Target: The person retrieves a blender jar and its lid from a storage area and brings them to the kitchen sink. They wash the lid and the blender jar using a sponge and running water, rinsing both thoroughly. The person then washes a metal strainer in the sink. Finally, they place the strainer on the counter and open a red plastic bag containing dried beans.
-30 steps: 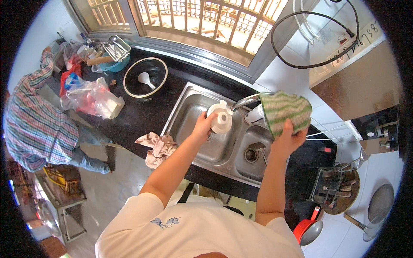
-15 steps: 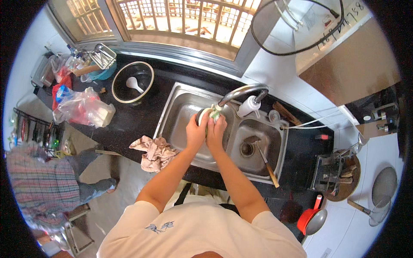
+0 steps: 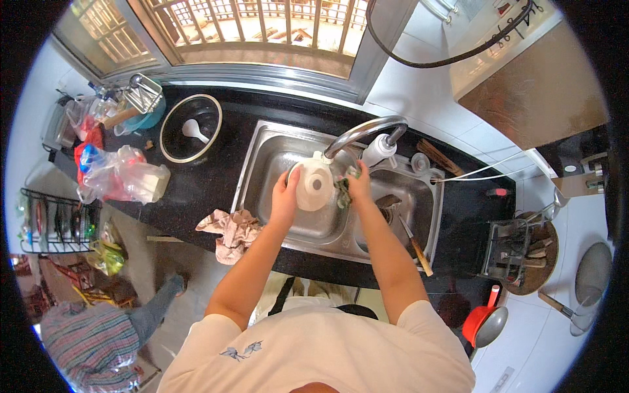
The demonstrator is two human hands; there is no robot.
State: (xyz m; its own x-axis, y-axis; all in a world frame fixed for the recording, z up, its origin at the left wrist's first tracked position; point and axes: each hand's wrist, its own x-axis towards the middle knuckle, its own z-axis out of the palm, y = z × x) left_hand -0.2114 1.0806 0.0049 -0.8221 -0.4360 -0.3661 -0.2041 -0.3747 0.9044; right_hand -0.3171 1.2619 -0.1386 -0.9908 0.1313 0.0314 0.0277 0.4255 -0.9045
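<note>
My left hand (image 3: 285,196) grips a round white lid-like piece (image 3: 315,187) over the left basin of the steel sink (image 3: 262,167). Against that white piece my right hand (image 3: 358,188) presses a green scrubbing cloth (image 3: 343,194). Both hands sit just under the curved chrome tap (image 3: 363,130).
A crumpled pinkish rag (image 3: 229,230) lies on the black counter's front edge. A pot with a white ladle (image 3: 190,128) and plastic bags (image 3: 121,173) stand to the left. A wooden-handled knife (image 3: 415,245) rests by the right basin. Another person in a striped shirt (image 3: 92,344) is at lower left.
A second ago my right hand held the green cloth raised to the right of the tap; it has come down onto the white piece. The person in the striped shirt has moved toward the lower left.
</note>
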